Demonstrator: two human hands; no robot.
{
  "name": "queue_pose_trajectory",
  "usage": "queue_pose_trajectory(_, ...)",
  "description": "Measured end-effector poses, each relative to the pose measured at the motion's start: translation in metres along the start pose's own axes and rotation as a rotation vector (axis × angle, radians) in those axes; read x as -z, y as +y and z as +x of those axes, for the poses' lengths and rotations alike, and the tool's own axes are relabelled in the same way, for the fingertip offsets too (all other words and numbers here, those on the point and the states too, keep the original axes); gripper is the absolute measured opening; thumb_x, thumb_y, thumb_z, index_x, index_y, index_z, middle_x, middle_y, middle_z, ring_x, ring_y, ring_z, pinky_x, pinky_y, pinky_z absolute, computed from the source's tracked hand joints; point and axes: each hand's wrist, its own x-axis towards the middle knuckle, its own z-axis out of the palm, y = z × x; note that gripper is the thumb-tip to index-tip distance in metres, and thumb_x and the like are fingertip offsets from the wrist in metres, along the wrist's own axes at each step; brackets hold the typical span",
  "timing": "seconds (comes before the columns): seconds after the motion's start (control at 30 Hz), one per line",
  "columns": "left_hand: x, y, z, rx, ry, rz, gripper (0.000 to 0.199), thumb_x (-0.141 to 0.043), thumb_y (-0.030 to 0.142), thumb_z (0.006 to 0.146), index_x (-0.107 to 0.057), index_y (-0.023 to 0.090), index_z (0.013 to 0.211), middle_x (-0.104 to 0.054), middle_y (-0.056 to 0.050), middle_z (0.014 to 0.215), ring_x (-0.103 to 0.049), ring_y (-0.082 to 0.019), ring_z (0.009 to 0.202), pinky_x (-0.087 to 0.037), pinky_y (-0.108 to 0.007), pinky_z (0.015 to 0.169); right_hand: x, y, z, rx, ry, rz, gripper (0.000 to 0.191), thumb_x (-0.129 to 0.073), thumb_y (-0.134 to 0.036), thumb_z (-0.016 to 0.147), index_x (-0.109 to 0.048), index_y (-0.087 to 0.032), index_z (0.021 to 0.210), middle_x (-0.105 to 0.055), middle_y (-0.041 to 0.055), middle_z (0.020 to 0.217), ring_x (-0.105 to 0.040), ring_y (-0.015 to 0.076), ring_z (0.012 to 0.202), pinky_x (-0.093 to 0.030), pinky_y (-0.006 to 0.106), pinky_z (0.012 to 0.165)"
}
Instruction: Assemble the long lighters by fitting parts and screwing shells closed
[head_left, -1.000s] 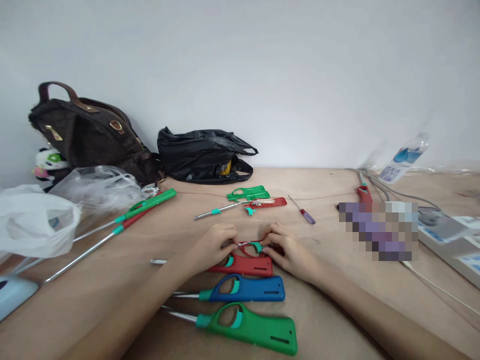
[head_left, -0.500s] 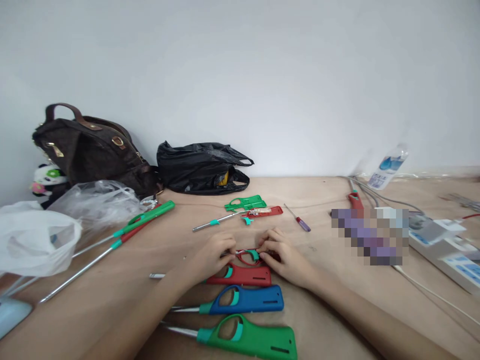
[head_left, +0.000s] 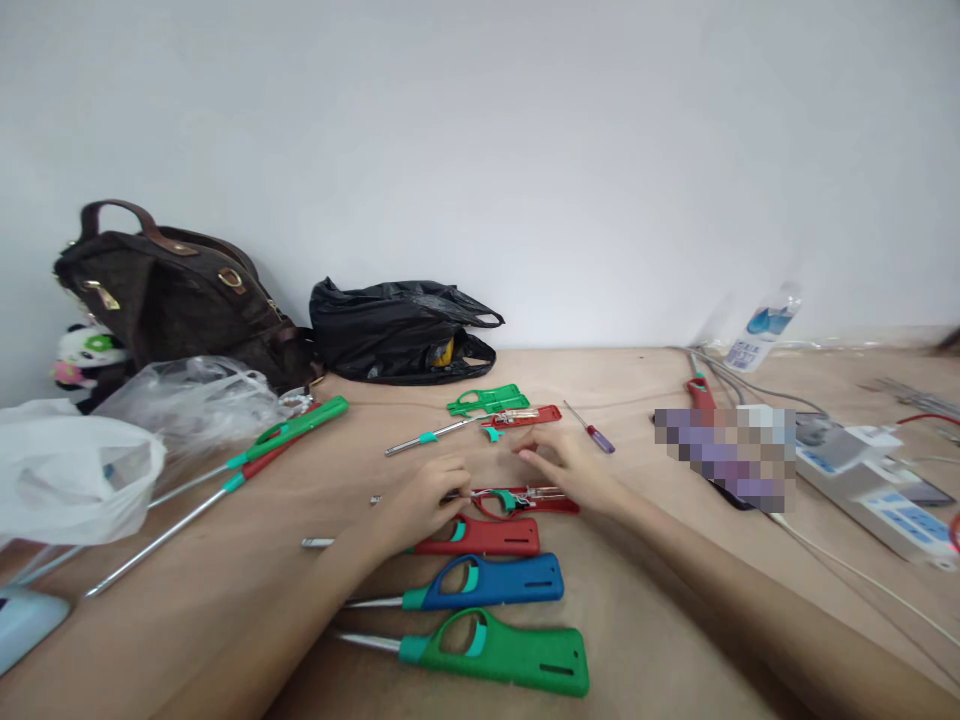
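Note:
An opened red gas lighter (head_left: 559,498) lies on the table, its inner parts and teal trigger showing. My left hand (head_left: 431,490) is closed around the front of it, the fingertips partly hidden. Over its rear end is my right hand (head_left: 570,465), raised with thumb and fingers slightly apart and nothing visible between them. Just beyond those fingertips lie a small teal trigger (head_left: 493,434) and a second opened red lighter (head_left: 544,415) with a metal tube (head_left: 409,446). A green lighter half shell (head_left: 495,399) rests behind them.
Whole red (head_left: 502,537), blue (head_left: 517,582) and green (head_left: 525,655) lighters lie in front. A screwdriver (head_left: 600,439) is to the right, near a power strip (head_left: 877,500) with cables. Bags (head_left: 397,330) and more lighters (head_left: 307,425) are at left.
My right hand has lifted off the opened red lighter and moved away toward the loose parts. My left hand stays on the lighter. The view has shifted slightly.

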Motion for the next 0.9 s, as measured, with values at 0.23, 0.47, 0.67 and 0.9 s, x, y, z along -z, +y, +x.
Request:
queue_pose_trajectory(0.23, -0.001, -0.002, 0.000, -0.020, 0.001, -0.030, 0.018, -0.048, 0.007, 0.081, -0.049, 0.017, 0.066, -0.055, 0.000, 0.072, -0.053, -0.015, 0.073, -0.039, -0.024, 0.066, -0.005, 0.025, 0.029, -0.118, 0.064, -0.193, 0.022, -0.053, 0.001, 0.076, -0.065, -0.017, 0.078, -0.068, 0.0041, 0.087, -0.060, 0.0175, 0.084, -0.044, 0.031, 0.079)
queue_pose_trajectory(0.47, -0.002, -0.005, 0.001, -0.012, 0.000, -0.046, 0.017, -0.049, 0.009, 0.081, -0.051, 0.017, 0.067, -0.056, 0.000, 0.072, -0.055, -0.016, 0.073, -0.039, -0.023, 0.067, 0.000, 0.006, 0.020, -0.118, 0.024, -0.148, 0.019, -0.055, -0.002, 0.080, -0.065, -0.018, 0.081, -0.068, 0.0032, 0.086, -0.061, 0.0171, 0.082, -0.044, 0.030, 0.075)
queue_pose_trajectory(0.67, -0.001, -0.003, 0.000, -0.001, 0.005, -0.062, 0.017, -0.050, 0.009, 0.081, -0.050, 0.017, 0.066, -0.057, 0.000, 0.071, -0.054, -0.015, 0.070, -0.038, -0.023, 0.065, 0.009, -0.034, -0.024, 0.021, -0.247, -0.052, 0.005, -0.065, -0.016, 0.083, -0.063, -0.021, 0.081, -0.065, 0.0012, 0.086, -0.058, 0.0184, 0.085, -0.043, 0.032, 0.076)
queue_pose_trajectory(0.9, 0.001, 0.001, 0.001, -0.002, 0.009, -0.091, 0.018, -0.050, 0.008, 0.082, -0.050, 0.017, 0.066, -0.056, 0.001, 0.070, -0.053, -0.014, 0.070, -0.038, -0.022, 0.067, 0.008, -0.039, -0.044, 0.100, -0.306, -0.177, 0.009, -0.068, -0.022, 0.083, -0.065, -0.023, 0.091, -0.062, 0.0036, 0.096, -0.055, 0.0223, 0.094, -0.040, 0.040, 0.085)
